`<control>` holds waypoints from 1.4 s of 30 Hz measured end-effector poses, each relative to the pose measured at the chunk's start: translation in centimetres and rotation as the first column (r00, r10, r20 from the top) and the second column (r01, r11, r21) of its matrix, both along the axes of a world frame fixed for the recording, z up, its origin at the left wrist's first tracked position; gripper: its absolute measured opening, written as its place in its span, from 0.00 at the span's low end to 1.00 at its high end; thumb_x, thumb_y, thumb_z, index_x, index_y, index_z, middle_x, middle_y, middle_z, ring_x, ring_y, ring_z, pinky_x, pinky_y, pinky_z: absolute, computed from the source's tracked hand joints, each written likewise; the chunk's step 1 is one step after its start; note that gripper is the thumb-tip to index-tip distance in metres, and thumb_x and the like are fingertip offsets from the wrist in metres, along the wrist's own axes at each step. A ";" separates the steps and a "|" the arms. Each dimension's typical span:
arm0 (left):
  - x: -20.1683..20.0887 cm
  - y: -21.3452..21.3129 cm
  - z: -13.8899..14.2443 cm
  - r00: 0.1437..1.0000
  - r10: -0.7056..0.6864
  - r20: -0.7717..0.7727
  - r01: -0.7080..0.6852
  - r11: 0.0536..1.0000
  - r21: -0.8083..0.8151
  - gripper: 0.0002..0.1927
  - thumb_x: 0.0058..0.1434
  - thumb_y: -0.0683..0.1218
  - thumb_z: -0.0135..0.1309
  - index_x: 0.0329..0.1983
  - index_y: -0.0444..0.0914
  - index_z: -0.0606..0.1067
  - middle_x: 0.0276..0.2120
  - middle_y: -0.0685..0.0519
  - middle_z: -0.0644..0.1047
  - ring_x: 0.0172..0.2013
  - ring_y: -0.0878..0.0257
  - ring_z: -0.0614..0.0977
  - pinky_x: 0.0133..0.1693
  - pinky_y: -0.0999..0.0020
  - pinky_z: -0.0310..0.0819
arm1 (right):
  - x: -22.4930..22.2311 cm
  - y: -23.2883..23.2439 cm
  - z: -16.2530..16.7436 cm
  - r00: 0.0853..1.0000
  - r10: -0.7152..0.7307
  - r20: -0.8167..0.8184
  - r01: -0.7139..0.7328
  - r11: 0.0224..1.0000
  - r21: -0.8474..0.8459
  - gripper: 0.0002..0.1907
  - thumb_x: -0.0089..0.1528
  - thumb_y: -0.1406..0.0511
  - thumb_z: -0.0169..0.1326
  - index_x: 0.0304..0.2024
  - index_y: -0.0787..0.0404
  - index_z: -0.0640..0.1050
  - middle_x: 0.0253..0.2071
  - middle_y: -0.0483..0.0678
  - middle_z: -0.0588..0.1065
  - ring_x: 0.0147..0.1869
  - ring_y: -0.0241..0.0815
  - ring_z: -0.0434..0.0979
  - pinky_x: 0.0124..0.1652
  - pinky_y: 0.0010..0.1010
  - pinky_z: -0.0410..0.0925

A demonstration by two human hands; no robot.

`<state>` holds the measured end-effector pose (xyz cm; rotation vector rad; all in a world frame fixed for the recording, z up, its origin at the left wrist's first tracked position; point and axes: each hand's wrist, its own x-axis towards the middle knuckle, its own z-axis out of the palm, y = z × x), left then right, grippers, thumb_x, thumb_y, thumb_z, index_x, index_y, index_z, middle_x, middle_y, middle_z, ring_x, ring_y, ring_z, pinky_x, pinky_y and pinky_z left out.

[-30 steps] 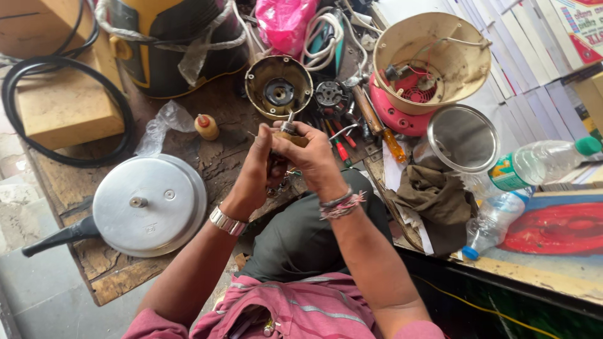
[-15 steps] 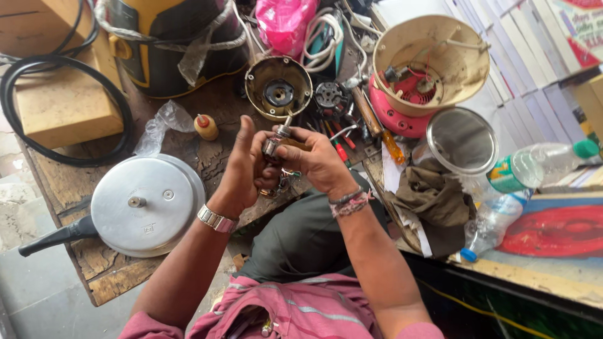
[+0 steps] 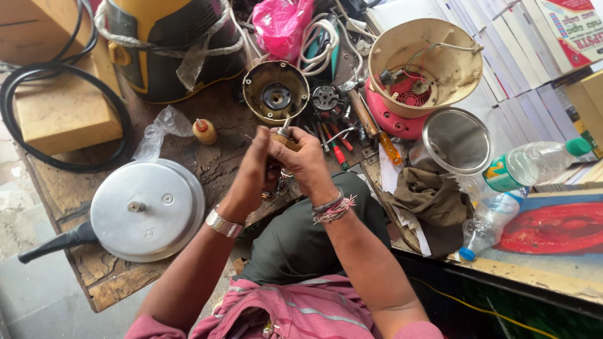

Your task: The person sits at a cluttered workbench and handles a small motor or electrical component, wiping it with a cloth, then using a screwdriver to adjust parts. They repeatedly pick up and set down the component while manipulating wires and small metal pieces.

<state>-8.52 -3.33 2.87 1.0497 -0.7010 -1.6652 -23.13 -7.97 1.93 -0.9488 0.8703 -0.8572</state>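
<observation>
My left hand [image 3: 250, 171] and my right hand [image 3: 306, 160] meet over the front edge of a worn wooden bench [image 3: 207, 160]. Together they grip a small metal motor part [image 3: 284, 135] with a short shaft sticking up; most of it is hidden by my fingers. A steel bangle sits on my left wrist, thread bands on my right. Just beyond my hands lies a round brass-coloured motor housing [image 3: 276, 93] with a dark hub.
A pressure-cooker lid [image 3: 144, 210] with a black handle lies at left. A small orange-capped bottle [image 3: 204, 131], screwdrivers [image 3: 372, 125], an upturned cream mixer base [image 3: 427, 63], a steel jar [image 3: 457, 139], a rag [image 3: 430, 194] and plastic bottles [image 3: 534, 164] crowd the bench. A black cable [image 3: 38, 113] loops at far left.
My hands have shifted slightly, turning and re-gripping the small part; the left palm now covers more of it. The view has drifted a little.
</observation>
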 end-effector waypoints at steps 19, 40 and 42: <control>0.4 -0.7 -0.9 0.989 0.032 -0.145 -0.018 0.995 0.097 0.36 0.64 0.78 0.42 0.46 0.41 0.65 0.26 0.61 0.63 0.20 0.74 0.60 0.19 0.79 0.48 | -0.2 -0.3 -1.2 0.999 0.039 0.038 -0.036 0.996 -0.084 0.28 0.58 0.65 0.70 0.57 0.69 0.76 0.47 0.48 0.79 0.49 0.36 0.79 0.48 0.28 0.75; 2.5 -1.2 -0.8 0.908 -0.006 -0.419 0.059 0.992 0.113 0.32 0.65 0.72 0.44 0.50 0.40 0.69 0.33 0.53 0.75 0.21 0.73 0.65 0.19 0.81 0.53 | -1.8 -0.4 -2.0 0.985 0.019 0.170 -0.023 0.999 0.024 0.19 0.59 0.67 0.67 0.50 0.70 0.77 0.46 0.53 0.80 0.47 0.41 0.83 0.47 0.35 0.81; 2.7 -1.4 -1.3 0.882 -0.015 -0.470 0.055 0.996 0.070 0.25 0.71 0.64 0.46 0.51 0.38 0.68 0.37 0.51 0.77 0.24 0.73 0.67 0.20 0.82 0.55 | -2.1 -0.4 -2.1 0.989 -0.081 0.127 0.087 0.995 -0.039 0.17 0.59 0.67 0.66 0.47 0.69 0.78 0.46 0.49 0.82 0.47 0.38 0.84 0.43 0.29 0.79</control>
